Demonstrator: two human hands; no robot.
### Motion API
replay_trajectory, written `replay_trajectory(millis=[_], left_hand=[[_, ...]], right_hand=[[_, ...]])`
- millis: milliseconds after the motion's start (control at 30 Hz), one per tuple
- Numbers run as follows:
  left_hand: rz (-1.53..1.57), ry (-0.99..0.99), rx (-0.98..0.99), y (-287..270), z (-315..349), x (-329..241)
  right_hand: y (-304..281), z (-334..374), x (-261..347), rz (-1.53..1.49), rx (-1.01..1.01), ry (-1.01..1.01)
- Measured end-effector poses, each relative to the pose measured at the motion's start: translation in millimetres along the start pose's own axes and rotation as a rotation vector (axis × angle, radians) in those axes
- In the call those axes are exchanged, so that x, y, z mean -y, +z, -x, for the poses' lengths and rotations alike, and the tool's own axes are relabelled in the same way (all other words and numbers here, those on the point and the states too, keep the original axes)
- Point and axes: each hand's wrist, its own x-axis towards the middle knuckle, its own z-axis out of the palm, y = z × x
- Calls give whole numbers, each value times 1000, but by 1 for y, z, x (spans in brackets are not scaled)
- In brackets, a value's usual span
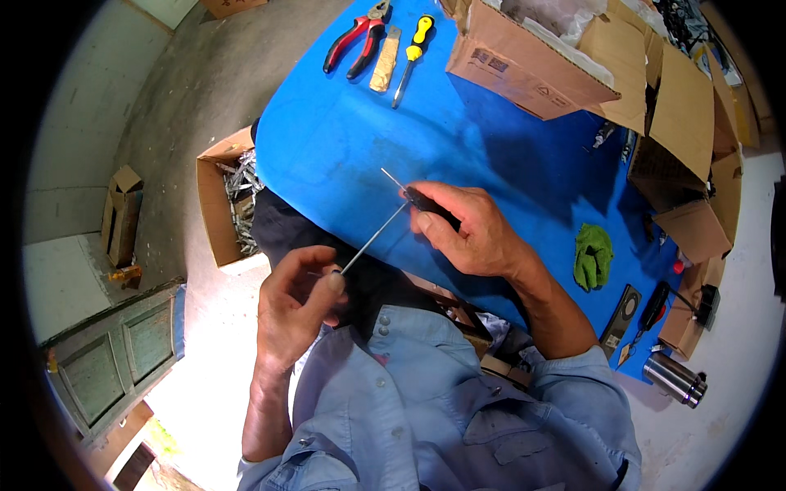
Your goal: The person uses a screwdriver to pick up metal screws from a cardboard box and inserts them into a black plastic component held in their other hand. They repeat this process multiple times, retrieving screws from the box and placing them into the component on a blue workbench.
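Note:
My left hand (299,299) pinches the lower end of a thin metal rod (375,237) between thumb and fingertips. The rod slants up and away to the right, its far end meeting my right fingers. My right hand (475,225) is closed around a slim black-handled tool (431,206). A thin metal shaft (393,177) sticks out past those fingers toward the far left, apparently part of that tool. Whether the rod touches the black part is hidden by my fingertips. Both hands hover above the near edge of the blue tabletop (352,147).
Red-and-black pliers (357,41), a tan-wrapped flat bar (385,61) and a yellow screwdriver (415,51) lie at the far side. Open cardboard boxes (524,65) stand far right. A green cloth (593,256) and steel flask (675,380) are right; a carton of metal parts (214,209) stands left.

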Motion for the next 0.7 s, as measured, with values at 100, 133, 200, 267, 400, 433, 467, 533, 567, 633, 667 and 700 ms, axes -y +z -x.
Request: replay_trajectory(millis=[100,133,200,267,400,433,467,533,567,633,667,700], left_hand=[[-106,93,-28,0,4,2],[-134,123,-32,0,4,4],[-152,154,-37,0,5,7],[-135,159,-42,0,6,7],[-89,161,-35,1,6,10],[-92,172,-30,1,5,11],[-60,145,-17,0,4,10],[4,91,7,-4,3,8],[37,48,42,-7,0,6],[101,-38,111,-13,-5,2],[118,-55,110,-13,-6,2],[134,-72,108,-13,-7,2]], right_hand=[[0,-1,-2,0,2,7],[0,0,-2,-2,-1,9],[1,0,-1,-8,-6,12],[1,0,-1,-20,-8,8],[2,0,-1,-27,-18,8],[2,0,-1,-28,-20,15],[2,0,-1,-29,-20,22],[2,0,-1,-14,-11,26],[1,0,-1,3,-2,24],[0,0,0,14,8,30],[0,0,0,8,9,38],[0,0,0,2,11,45]])
